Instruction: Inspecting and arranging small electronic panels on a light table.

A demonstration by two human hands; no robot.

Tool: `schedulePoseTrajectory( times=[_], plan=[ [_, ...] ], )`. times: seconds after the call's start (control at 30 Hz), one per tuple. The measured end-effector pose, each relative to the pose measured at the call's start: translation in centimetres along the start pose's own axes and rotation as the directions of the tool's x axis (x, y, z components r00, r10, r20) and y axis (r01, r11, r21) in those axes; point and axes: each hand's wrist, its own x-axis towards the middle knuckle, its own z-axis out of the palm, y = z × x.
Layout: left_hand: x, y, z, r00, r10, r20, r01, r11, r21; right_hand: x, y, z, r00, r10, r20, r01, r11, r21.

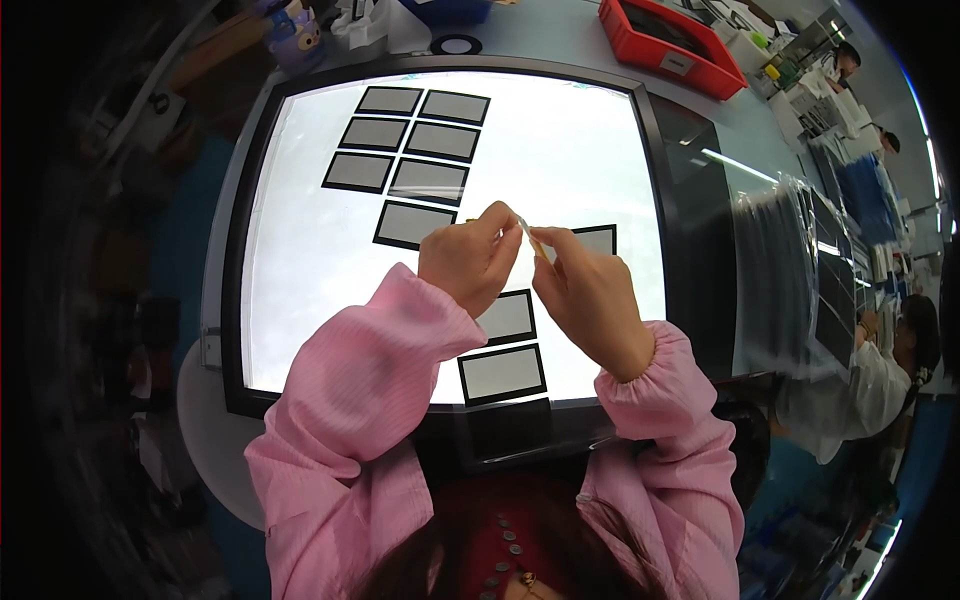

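Note:
Both my hands meet over a bright light panel with a dark frame. Between the fingers of my right hand is a thin yellowish stick with a pale tip, tilted up toward the left. My left hand is closed in a pinch by the tip of that stick; what its fingertips hold is too small to make out. Around the hands lie several black-bordered grey rectangular panes, one at the left hand, one partly hidden behind the right hand, and one nearest me.
More black-bordered panes lie in two columns at the far left. Past the far edge stand a red tray, a black ring and a purple figurine. Upright clear sheets stand at right; other people work beyond.

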Motion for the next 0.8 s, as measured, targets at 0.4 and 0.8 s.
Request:
schedulePoseTrajectory(
  times=[0.4,0.8],
  plan=[
    [0.0,0.7,-0.4,0.997,0.026,0.075,-0.033,0.995,0.095,-0.1,-0.2,-0.3,0.999,-0.035,-0.008,0.035,0.999,-0.032],
    [0.1,0.5,-0.8,1.0,0.026,-0.001,-0.026,0.999,0.043,-2.7,-0.3,-0.7,0.998,-0.048,0.035,0.049,0.998,-0.04]
  ],
)
